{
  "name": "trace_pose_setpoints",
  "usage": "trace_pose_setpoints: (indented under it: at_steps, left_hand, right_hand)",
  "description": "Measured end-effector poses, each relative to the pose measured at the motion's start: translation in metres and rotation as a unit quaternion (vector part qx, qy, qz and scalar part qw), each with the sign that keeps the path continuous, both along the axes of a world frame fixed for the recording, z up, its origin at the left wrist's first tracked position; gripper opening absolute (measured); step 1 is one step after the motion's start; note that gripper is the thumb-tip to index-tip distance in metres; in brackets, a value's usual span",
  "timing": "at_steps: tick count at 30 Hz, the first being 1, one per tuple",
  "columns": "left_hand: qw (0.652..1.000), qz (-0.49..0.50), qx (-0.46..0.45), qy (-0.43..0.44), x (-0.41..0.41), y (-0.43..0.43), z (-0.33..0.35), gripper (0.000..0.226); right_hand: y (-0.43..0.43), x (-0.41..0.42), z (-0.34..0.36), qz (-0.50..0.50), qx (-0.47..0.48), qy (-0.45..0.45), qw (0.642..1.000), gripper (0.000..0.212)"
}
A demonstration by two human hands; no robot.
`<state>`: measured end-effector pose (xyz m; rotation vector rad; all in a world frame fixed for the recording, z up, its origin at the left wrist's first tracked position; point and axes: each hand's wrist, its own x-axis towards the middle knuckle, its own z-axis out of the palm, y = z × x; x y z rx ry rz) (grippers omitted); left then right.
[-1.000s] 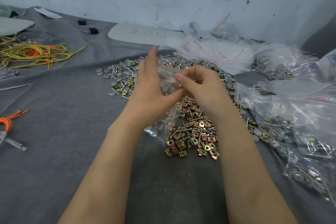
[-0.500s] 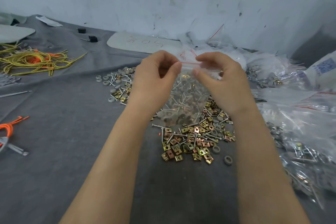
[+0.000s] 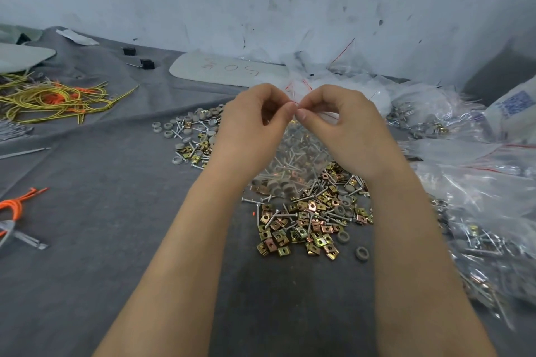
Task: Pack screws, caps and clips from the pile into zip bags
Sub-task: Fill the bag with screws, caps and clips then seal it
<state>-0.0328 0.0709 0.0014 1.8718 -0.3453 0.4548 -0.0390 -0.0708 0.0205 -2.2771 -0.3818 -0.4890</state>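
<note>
A clear zip bag (image 3: 293, 165) with a red seal line hangs upright above the pile, holding screws, grey caps and a few brass clips. My left hand (image 3: 252, 127) and my right hand (image 3: 342, 127) both pinch its top edge, fingertips almost touching at the middle of the seal. Under the bag lies the loose pile (image 3: 307, 223) of brass square clips, silver screws and grey round caps on the grey cloth. More caps and screws (image 3: 191, 136) are scattered to the left of my left hand.
Filled zip bags (image 3: 478, 211) are heaped along the right side. A white oval board (image 3: 226, 69) lies at the back by the wall. Yellow cords (image 3: 52, 98) sit at far left, an orange cord with a metal tool (image 3: 17, 220) at the left edge.
The bag has gone from crumpled between my hands to hanging upright by its top. My fingertips have slid together along the seal to its middle.
</note>
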Motion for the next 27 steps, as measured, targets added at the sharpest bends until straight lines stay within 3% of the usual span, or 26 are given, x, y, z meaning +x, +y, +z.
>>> trace_pose_setpoints:
  at_steps: [7, 11, 23, 24, 27]
  left_hand:
    - [1.000, 0.004, -0.010, -0.004, 0.000, 0.001, -0.001, 0.007]
    - [0.999, 0.020, -0.029, -0.007, 0.000, 0.008, 0.001, 0.017]
    - [0.997, 0.066, -0.030, -0.035, 0.002, 0.009, -0.002, 0.007]
    - [0.997, 0.065, -0.023, -0.036, 0.001, 0.011, -0.005, 0.011]
    - [0.999, 0.006, 0.053, -0.006, -0.004, 0.016, -0.019, 0.083]
  right_hand:
    - [0.003, 0.001, 0.002, -0.009, -0.001, 0.009, 1.000, 0.004]
    - [-0.004, -0.002, 0.003, -0.032, 0.031, -0.010, 0.999, 0.021]
    - [0.016, -0.007, 0.007, -0.068, -0.100, -0.034, 0.992, 0.012]
    - [0.018, -0.008, 0.010, -0.063, -0.094, -0.034, 0.993, 0.013]
    - [0.026, -0.006, 0.018, -0.042, -0.053, -0.022, 0.997, 0.015]
